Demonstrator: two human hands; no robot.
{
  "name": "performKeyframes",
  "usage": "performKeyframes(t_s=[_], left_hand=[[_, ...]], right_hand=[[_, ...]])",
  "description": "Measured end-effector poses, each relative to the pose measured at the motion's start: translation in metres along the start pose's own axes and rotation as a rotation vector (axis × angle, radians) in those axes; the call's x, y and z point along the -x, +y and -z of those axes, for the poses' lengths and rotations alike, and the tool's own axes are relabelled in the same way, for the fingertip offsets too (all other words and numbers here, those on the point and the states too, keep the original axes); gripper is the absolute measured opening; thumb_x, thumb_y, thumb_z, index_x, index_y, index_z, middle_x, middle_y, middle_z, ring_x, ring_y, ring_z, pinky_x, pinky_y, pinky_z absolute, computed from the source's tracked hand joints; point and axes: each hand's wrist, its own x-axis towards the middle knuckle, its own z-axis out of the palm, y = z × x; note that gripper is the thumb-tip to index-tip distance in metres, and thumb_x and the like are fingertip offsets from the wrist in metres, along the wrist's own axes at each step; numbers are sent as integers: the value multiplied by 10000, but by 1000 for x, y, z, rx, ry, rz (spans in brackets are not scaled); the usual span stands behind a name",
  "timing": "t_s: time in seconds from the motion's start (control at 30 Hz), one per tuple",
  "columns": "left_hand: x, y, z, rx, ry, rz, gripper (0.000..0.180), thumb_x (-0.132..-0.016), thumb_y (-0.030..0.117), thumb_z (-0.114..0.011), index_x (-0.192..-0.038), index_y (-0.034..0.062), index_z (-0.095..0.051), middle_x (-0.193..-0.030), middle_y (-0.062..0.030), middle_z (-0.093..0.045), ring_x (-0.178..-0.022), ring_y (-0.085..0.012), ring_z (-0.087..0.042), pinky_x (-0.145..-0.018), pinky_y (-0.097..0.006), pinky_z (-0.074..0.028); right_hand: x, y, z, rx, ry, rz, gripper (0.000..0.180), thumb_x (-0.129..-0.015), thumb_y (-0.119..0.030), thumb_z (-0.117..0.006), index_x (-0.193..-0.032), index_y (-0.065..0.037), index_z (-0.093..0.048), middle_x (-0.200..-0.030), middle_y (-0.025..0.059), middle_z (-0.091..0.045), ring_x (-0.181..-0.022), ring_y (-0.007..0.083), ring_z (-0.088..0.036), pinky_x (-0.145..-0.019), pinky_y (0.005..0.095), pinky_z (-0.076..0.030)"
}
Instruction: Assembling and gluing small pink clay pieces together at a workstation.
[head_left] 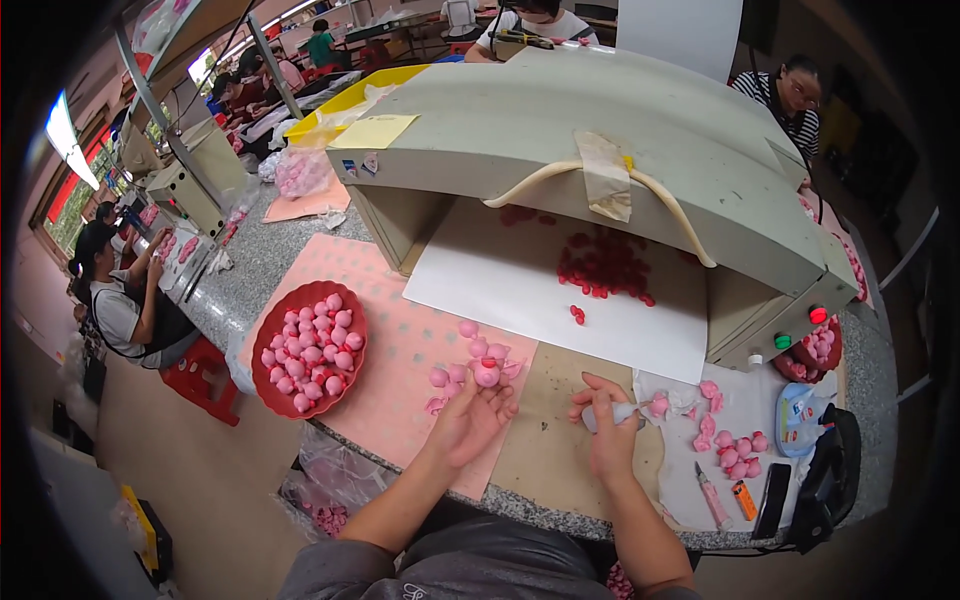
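1. The grey speckled stone worktop [240,285] runs from far left to the right edge.
2. A pink mat [390,340] lies near its front edge, bearing a red bowl [272,330] of pink balls.
3. A brown board [545,420] lies beside it, at the front edge.
4. A large grey-green machine [620,140] stands toward the back edge.
5. A white sheet [690,470], near the right front corner, carries pink pieces.

red bowl [275,325] of pink balls: 1 at 9 o'clock | machine buttons: 1 red [818,314], 1 green [783,341] at 3 o'clock | hands: 2
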Motion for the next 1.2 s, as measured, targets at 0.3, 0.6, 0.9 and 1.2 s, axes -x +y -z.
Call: performKeyframes(t_s=[0.3, 0.6, 0.9, 1.2], left_hand=[[15, 15, -21, -83, 72, -95, 278, -919, 255, -524, -1142, 90, -502, -1092, -31, -552, -1017, -166, -537, -861, -331, -448], [63, 152, 8, -2011, 780, -1023, 391, -807, 18, -591, -1191, 46, -522, -1195, -120, -477, -1032, -219, -513, -871, -330, -433], [12, 94, -6, -1926, 217, -701, 300, -791, 85, -623, -1087, 43, -601, -1026, -89, -599, -971, -231, -537, -891, -343, -387], [-40, 33, -27, -2152, -122, -477, 198, -732, 154, -681, -907, 74, -637, -887, -56, -600, -845, -231, -546, -828, -362, -329]], right_hand=[[3, 0, 0, -4, -32, -3, 291, -912, -205, -537, -1092, 23, -558, -816, 74, -611, -700, 116, -574, -656, 260, -494], [1, -2, 2, 86, 34, 58, 306, -922, -262, -509, -1037, 19, -550, -761, 50, -569, -663, 126, -550, -615, 255, -461], [-2, 11, 1, 145, 32, 35, 206, -884, -174, -590, -947, 21, -597, -773, 52, -608, -689, 101, -572, -643, 235, -483], [-49, 4, -7, 370, 81, 6, 173, -858, -163, -625, -891, 6, -612, -727, 16, -599, -664, 64, -563, -630, 219, -476]])
